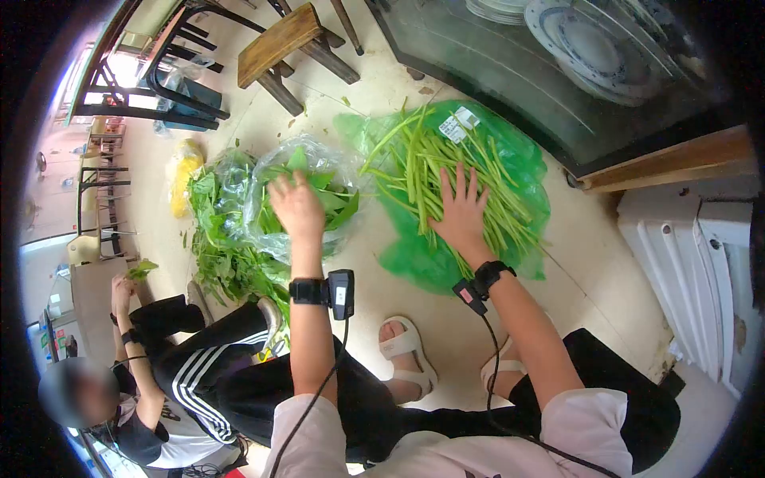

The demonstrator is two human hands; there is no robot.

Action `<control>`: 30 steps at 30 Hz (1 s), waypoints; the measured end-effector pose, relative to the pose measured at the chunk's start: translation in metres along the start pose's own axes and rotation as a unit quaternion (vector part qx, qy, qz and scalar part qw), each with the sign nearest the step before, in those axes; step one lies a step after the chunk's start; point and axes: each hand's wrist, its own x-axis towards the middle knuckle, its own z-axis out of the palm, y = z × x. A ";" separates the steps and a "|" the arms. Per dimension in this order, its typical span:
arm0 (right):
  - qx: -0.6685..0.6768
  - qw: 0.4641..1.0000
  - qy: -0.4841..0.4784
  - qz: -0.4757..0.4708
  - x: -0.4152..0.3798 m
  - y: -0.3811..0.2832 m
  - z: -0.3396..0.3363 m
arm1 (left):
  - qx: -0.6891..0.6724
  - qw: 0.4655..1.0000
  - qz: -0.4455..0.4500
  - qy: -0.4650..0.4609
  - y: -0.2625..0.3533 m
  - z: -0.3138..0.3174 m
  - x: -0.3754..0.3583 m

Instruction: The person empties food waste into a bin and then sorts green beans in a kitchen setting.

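My left hand [298, 209] reaches over green leaves [317, 177] in a clear plastic bag [256, 209]; its fingers are spread at the leaves, and nothing is seen gripped. On a green plastic bag [406, 253] laid flat on the floor is a heap of long green stems [430, 163]. My right hand [464, 215] rests on these stems with its fingers apart. A white label [459, 125] shows near the top of the green bag. Both my wrists wear black bands with small cabled devices.
More leafy greens [231, 267] lie left of the clear bag, near a yellow bag [186, 175]. A co-worker [151, 382] sits at the left, hands holding a leaf. A wooden stool [280, 46] stands above, a glass cabinet [510, 88] with plates upper right.
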 end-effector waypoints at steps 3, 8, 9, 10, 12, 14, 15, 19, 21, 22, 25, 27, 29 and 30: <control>0.009 1.000 -0.001 -0.005 -0.002 0.000 -0.002 | -0.327 0.942 0.071 0.015 0.043 0.046 0.004; 0.037 0.999 -0.018 0.011 0.006 0.004 -0.014 | -0.426 0.888 -0.018 -0.175 0.104 0.108 0.015; 0.050 0.999 -0.018 0.011 0.008 0.005 -0.015 | -0.447 0.872 -0.031 -0.195 0.108 0.105 0.019; 0.064 0.998 -0.021 0.012 0.007 0.006 -0.015 | -0.466 0.856 -0.043 -0.218 0.111 0.102 0.019; 0.036 0.999 -0.036 0.013 0.008 0.008 -0.016 | -0.423 0.898 0.006 -0.124 0.120 0.087 0.010; 0.022 0.999 -0.042 0.015 0.010 0.007 -0.018 | -0.435 0.896 0.045 -0.077 0.123 0.086 0.009; 0.020 0.999 -0.043 0.015 0.011 0.008 -0.019 | -0.470 0.877 0.055 -0.080 0.125 0.095 0.009; 0.059 0.998 -0.018 0.000 0.012 0.014 -0.015 | -0.563 0.794 0.002 -0.229 0.122 0.090 0.018; 0.068 0.997 -0.041 0.003 0.015 0.019 -0.016 | -0.586 0.777 -0.014 -0.228 0.121 0.077 0.012; 0.073 0.996 -0.053 0.003 0.016 0.020 -0.016 | -0.597 0.769 -0.023 -0.227 0.120 0.071 0.006; 0.090 0.994 -0.062 -0.005 0.016 0.023 -0.017 | -0.662 0.721 -0.003 -0.206 0.117 0.079 -0.016; 0.088 0.992 -0.089 -0.012 0.018 0.025 -0.020 | -0.724 0.652 -0.084 -0.208 0.119 0.072 -0.024; 0.069 0.993 -0.097 -0.022 0.016 0.022 -0.019 | -0.752 0.607 -0.149 -0.211 0.124 0.054 -0.023; 0.052 0.994 -0.090 -0.030 0.013 0.020 -0.014 | -0.753 0.599 -0.173 -0.212 0.124 0.030 -0.016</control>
